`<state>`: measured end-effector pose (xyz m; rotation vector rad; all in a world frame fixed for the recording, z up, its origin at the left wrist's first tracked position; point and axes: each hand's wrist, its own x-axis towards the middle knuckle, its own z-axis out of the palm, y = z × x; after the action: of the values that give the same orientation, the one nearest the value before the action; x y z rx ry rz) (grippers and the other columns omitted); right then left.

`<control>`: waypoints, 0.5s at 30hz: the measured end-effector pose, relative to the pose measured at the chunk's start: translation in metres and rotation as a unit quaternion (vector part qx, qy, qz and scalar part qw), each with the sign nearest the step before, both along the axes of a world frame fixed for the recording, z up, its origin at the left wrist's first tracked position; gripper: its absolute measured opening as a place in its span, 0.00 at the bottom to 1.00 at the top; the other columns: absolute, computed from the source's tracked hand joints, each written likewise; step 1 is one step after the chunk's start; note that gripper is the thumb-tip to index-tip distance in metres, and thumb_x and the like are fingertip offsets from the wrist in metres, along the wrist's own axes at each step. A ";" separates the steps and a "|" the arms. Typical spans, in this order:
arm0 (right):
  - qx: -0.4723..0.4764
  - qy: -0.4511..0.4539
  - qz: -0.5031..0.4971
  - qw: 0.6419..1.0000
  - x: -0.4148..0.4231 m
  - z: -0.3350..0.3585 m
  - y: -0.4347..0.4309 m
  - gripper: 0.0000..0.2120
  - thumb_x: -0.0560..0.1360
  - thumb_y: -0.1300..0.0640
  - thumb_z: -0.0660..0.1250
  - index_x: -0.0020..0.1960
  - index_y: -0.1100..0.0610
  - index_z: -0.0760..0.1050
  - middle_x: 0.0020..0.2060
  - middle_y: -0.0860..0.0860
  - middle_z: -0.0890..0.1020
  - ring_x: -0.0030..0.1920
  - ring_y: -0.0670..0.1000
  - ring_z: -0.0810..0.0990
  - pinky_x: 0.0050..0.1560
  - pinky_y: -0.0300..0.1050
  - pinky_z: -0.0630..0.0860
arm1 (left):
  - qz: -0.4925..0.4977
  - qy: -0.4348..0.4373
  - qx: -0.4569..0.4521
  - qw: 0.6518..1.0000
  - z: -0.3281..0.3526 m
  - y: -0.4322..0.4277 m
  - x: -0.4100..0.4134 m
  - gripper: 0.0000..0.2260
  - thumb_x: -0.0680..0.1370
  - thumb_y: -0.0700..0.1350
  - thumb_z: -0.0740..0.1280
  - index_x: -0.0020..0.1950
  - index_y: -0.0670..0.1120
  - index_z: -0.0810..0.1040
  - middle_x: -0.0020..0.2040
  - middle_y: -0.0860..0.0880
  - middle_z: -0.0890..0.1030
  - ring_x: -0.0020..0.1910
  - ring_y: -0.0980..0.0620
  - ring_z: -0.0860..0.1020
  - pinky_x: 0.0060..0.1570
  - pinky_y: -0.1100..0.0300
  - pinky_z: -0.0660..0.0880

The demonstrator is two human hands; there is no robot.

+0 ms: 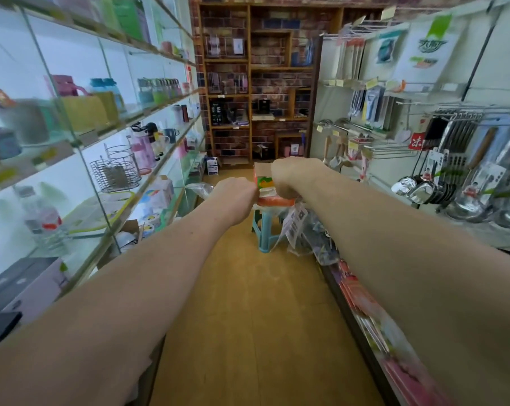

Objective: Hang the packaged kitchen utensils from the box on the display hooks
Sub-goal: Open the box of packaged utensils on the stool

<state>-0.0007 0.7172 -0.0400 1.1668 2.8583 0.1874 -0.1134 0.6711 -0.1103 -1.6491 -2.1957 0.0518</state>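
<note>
A small cardboard box (264, 178) with orange and green print stands on a stool (270, 221) that has an orange seat and teal legs, mid-aisle. Both my arms reach forward to it. My left hand (236, 196) is at the box's left side, fingers curled against it. My right hand (292, 175) curls over its right top edge. The fingertips of both hands are hidden behind the hands. Packaged utensils in clear plastic bags (302, 230) lie heaped beside the stool on the right. Wire display hooks (394, 152) stick out of the right wall, some bare, some with utensils.
Steel ladles and spatulas (441, 183) hang low on the right wall above a low shelf edge (362, 291). Glass shelves (107, 159) with bottles and cups line the left. A brick-patterned wooden shelf unit (253, 92) closes the aisle's far end. The wooden floor (248, 317) runs between.
</note>
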 end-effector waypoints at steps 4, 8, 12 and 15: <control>-0.013 0.007 -0.003 1.000 -0.018 -0.004 0.031 0.05 0.74 0.67 0.63 0.46 0.59 0.70 0.39 0.54 0.73 0.46 0.55 0.75 0.48 0.47 0.74 | -0.017 -0.003 0.001 1.000 -0.001 0.030 -0.018 0.11 0.78 0.39 0.66 0.60 0.45 0.81 0.47 0.46 0.82 0.41 0.48 0.79 0.41 0.58 0.78; -0.021 -0.016 -0.020 0.999 -0.036 -0.013 0.069 0.07 0.74 0.66 0.64 0.40 0.59 0.68 0.37 0.54 0.72 0.44 0.52 0.75 0.50 0.45 0.75 | -0.021 -0.006 -0.001 1.000 -0.011 0.067 -0.036 0.12 0.77 0.38 0.66 0.59 0.45 0.81 0.47 0.46 0.82 0.42 0.47 0.80 0.40 0.58 0.77; -0.018 -0.021 -0.022 0.999 -0.055 -0.023 0.114 0.07 0.74 0.66 0.64 0.40 0.59 0.69 0.36 0.53 0.72 0.37 0.50 0.72 0.44 0.44 0.72 | -0.023 -0.017 -0.011 1.000 -0.019 0.110 -0.051 0.11 0.77 0.38 0.67 0.58 0.45 0.81 0.46 0.47 0.82 0.42 0.48 0.80 0.41 0.58 0.78; -0.020 -0.022 -0.023 0.999 -0.067 -0.025 0.154 0.05 0.75 0.67 0.63 0.43 0.59 0.70 0.37 0.54 0.72 0.40 0.52 0.74 0.44 0.44 0.72 | -0.025 -0.017 -0.009 1.000 -0.020 0.147 -0.061 0.11 0.77 0.38 0.67 0.58 0.45 0.82 0.46 0.47 0.82 0.42 0.48 0.80 0.39 0.59 0.76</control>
<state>-0.0675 0.8709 -0.0649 1.2035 2.7818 0.1504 -0.1741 0.8184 -0.1301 -1.7252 -2.1847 0.0308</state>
